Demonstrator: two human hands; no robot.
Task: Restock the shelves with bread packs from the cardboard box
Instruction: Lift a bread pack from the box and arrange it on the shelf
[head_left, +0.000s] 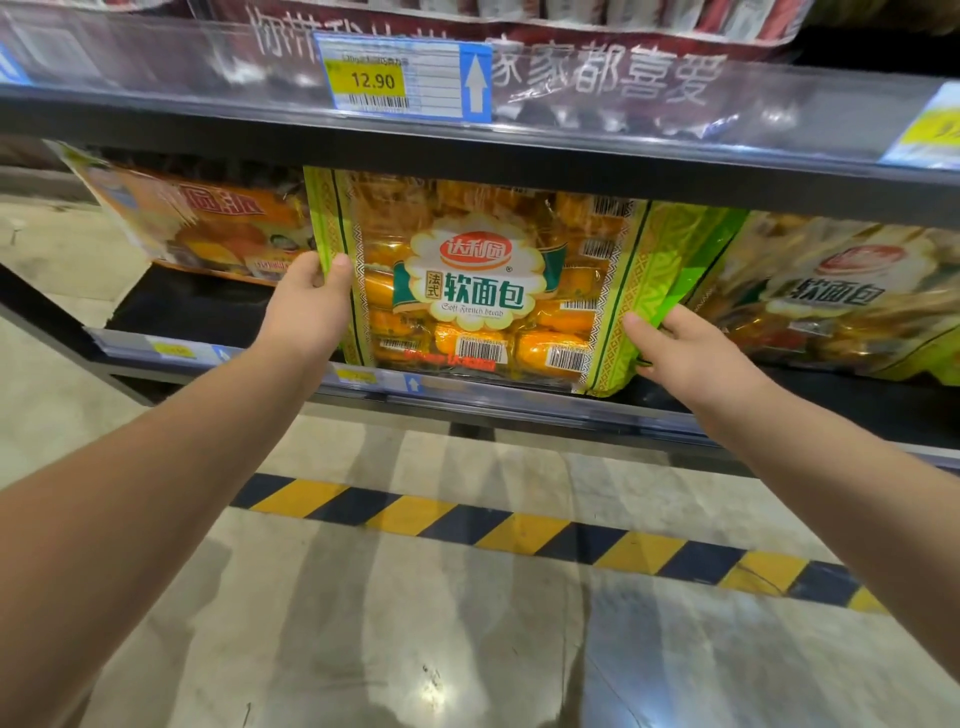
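left hand (311, 306) and right hand (691, 353) pinch bread pack (467, 291) side seams; push it back square, base probably on shelf (182, 312)

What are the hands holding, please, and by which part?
One bread pack: the left hand pinches its left green edge, the right hand its right green edge.

both arms stretched out, left hand (311, 304) and right hand (688, 356) pinching the bread pack (470, 291) by its edges, thumbs in front
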